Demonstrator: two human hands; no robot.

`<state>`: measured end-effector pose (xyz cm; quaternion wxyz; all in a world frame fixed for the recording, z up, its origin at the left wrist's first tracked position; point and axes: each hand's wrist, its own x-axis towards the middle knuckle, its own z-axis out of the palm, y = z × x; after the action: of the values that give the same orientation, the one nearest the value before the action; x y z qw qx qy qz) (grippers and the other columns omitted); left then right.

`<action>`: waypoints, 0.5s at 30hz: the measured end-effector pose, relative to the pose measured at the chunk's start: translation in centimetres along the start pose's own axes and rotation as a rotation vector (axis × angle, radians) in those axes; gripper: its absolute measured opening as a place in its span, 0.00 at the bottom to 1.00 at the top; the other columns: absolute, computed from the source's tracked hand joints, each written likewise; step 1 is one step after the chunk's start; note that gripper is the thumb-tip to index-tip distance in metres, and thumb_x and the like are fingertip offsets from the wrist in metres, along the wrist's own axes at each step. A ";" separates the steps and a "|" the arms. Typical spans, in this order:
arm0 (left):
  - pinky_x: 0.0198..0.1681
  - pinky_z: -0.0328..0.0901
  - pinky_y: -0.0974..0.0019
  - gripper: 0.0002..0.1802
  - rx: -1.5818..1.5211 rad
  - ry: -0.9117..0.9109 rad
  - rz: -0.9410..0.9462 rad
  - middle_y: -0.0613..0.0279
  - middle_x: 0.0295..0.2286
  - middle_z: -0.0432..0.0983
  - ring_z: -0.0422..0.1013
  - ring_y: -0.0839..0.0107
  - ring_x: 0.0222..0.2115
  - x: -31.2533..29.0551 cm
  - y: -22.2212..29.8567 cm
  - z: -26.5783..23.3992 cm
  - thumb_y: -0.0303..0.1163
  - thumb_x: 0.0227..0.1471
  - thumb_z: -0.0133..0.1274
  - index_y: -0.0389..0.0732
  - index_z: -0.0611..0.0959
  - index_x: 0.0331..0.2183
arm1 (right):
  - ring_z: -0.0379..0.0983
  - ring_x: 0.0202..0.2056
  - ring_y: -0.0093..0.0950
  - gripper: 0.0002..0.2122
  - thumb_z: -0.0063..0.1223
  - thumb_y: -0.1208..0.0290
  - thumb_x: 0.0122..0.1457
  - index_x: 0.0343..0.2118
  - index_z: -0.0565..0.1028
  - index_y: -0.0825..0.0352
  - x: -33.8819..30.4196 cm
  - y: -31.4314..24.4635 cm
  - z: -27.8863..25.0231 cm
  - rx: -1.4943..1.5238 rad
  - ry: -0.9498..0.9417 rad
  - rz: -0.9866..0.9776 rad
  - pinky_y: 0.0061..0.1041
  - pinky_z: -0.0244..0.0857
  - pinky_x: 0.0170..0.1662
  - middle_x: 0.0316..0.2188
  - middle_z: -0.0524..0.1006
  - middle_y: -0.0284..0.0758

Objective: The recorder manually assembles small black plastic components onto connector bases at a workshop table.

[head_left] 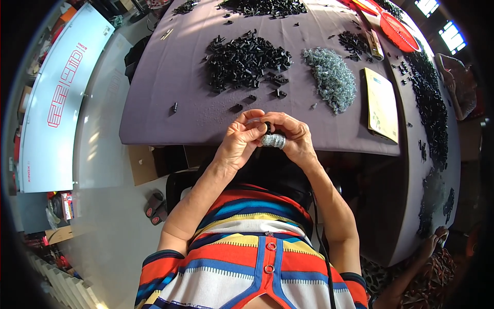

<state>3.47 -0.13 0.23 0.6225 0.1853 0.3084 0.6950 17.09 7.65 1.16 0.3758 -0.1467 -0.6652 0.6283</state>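
Just past the near edge of the cloth-covered table (170, 77), my two hands meet. Closed in a pinch, my left hand (237, 140) has its thumb and fingertips at a small black plastic part (267, 126). From the other side my right hand (296, 135) grips the same part with bent fingers. A grey-white wrap (273, 140) covers one digit of the right hand. Fingers hide most of the part. Beyond my hands lies a heap of similar black parts (244, 62), with a few loose ones nearer me. Right of it is a pile of small clear pieces (332, 80).
A cream-coloured flat box or booklet (381, 105) lies at the table's right edge. Red baskets (399, 32) stand farther back. Another table (411, 206) on the right bears more black parts, with other people's hands (440, 234) beside it. A white panel (64, 98) is at left.
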 end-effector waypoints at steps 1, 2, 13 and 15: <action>0.27 0.63 0.78 0.17 -0.008 0.006 0.000 0.61 0.29 0.77 0.71 0.78 0.28 0.0 0.0 0.0 0.21 0.46 0.55 0.41 0.73 0.41 | 0.66 0.30 0.17 0.14 0.60 0.81 0.42 0.36 0.76 0.67 0.0 0.0 0.0 -0.001 0.000 -0.002 0.17 0.64 0.36 0.33 0.75 0.30; 0.27 0.64 0.78 0.18 -0.017 0.012 0.000 0.61 0.29 0.76 0.71 0.78 0.28 0.0 0.0 0.0 0.21 0.46 0.54 0.41 0.73 0.41 | 0.66 0.30 0.17 0.14 0.60 0.81 0.43 0.36 0.76 0.67 0.0 0.0 0.1 -0.014 0.001 -0.009 0.17 0.64 0.36 0.33 0.75 0.29; 0.28 0.65 0.76 0.19 -0.040 0.011 0.009 0.64 0.28 0.76 0.71 0.78 0.28 0.1 -0.6 -0.5 0.21 0.45 0.55 0.41 0.71 0.42 | 0.66 0.35 0.18 0.12 0.57 0.83 0.45 0.35 0.74 0.70 -0.1 -0.2 0.1 -0.084 -0.031 -0.006 0.17 0.64 0.41 0.35 0.73 0.30; 0.28 0.65 0.76 0.19 -0.050 -0.009 0.013 0.64 0.29 0.76 0.72 0.78 0.29 0.1 -0.5 -0.5 0.21 0.45 0.55 0.41 0.71 0.42 | 0.67 0.37 0.18 0.12 0.57 0.84 0.45 0.35 0.74 0.71 0.0 -0.4 0.3 0.093 -0.005 0.095 0.18 0.64 0.42 0.35 0.73 0.30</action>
<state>3.45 -0.12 -0.49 0.6240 0.1748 0.2868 0.7056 16.97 7.34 1.52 0.3502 -0.1588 -0.6285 0.6761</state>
